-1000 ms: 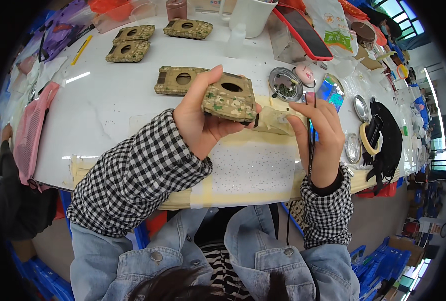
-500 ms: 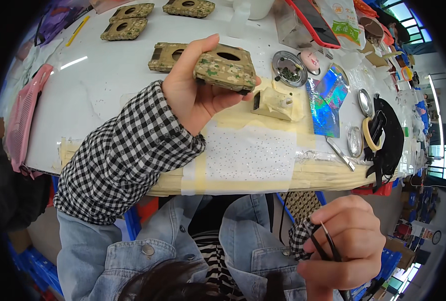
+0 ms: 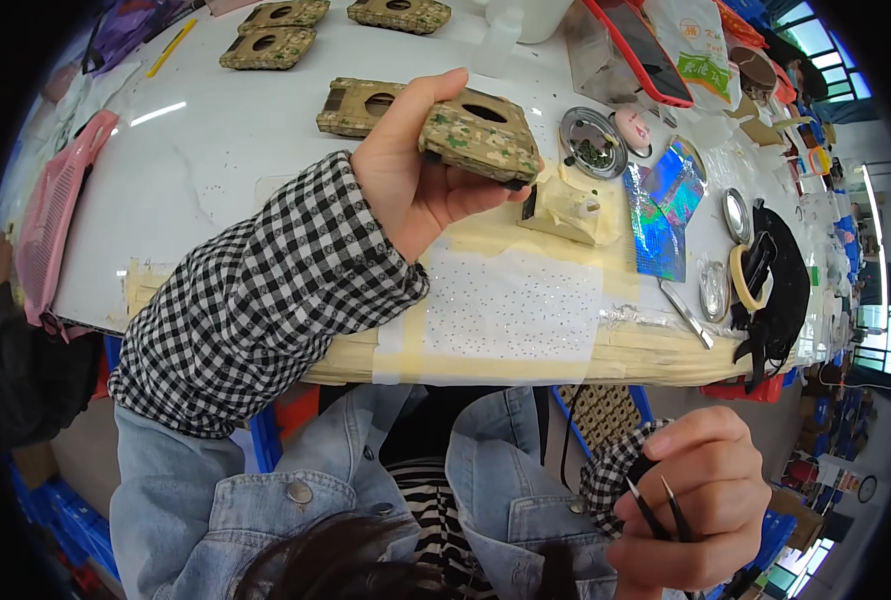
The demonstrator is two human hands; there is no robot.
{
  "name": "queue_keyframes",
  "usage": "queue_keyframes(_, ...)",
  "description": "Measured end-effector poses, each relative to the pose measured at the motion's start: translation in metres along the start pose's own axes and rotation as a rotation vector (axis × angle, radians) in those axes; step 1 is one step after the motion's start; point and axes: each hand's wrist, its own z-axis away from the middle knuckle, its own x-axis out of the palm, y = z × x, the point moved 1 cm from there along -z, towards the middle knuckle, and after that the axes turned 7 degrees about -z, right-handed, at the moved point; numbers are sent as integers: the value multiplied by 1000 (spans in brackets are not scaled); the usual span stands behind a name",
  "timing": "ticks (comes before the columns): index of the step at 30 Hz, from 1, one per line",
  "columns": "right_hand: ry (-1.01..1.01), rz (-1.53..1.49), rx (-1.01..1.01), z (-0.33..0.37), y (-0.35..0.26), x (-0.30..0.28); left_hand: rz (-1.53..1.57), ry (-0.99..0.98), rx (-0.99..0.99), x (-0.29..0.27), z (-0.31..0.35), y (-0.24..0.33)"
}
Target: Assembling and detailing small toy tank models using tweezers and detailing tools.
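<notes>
My left hand (image 3: 397,185) is raised over the table and closed around a camouflage-painted toy tank hull (image 3: 485,148), which has a round opening in its top. Just behind that hand, another tank hull (image 3: 347,108) rests on the white tabletop. More hulls in the same camouflage, one pair (image 3: 268,48) and a single one (image 3: 398,12), sit farther back. Low at the right, off the table's near edge, my right hand (image 3: 710,500) is closed on black tweezers (image 3: 677,517), whose two pointed tips are apart.
White paper (image 3: 510,305) with tiny specks lies along the taped near edge. Beyond it stand a tape-covered block (image 3: 570,212) and a round metal dish (image 3: 593,143) holding small green parts. Holographic pouches (image 3: 657,235), spare tweezers (image 3: 685,313) and a red-cased phone (image 3: 640,55) occupy the right; a pink basket (image 3: 63,220) stands left.
The whole scene has shifted slightly right in view. My left hand still holds the tank hull. In my right hand the tweezers have turned, and their tips now show wider apart.
</notes>
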Motion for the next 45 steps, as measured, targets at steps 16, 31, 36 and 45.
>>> queue_keyframes(16, 523, -339, 848, 75, 55, 32, -23, -32, 29, -4, 0, -3)
queue_keyframes(31, 513, -484, 895, 100, 78, 22, 11, -211, 2, -13, -7, -1)
queue_keyframes(36, 439, -411, 855, 99, 82, 21, 18, -215, -11, -13, -7, 0)
queue_keyframes(45, 511, -331, 904, 98, 85, 29, 203, -156, -8, -5, -7, -6)
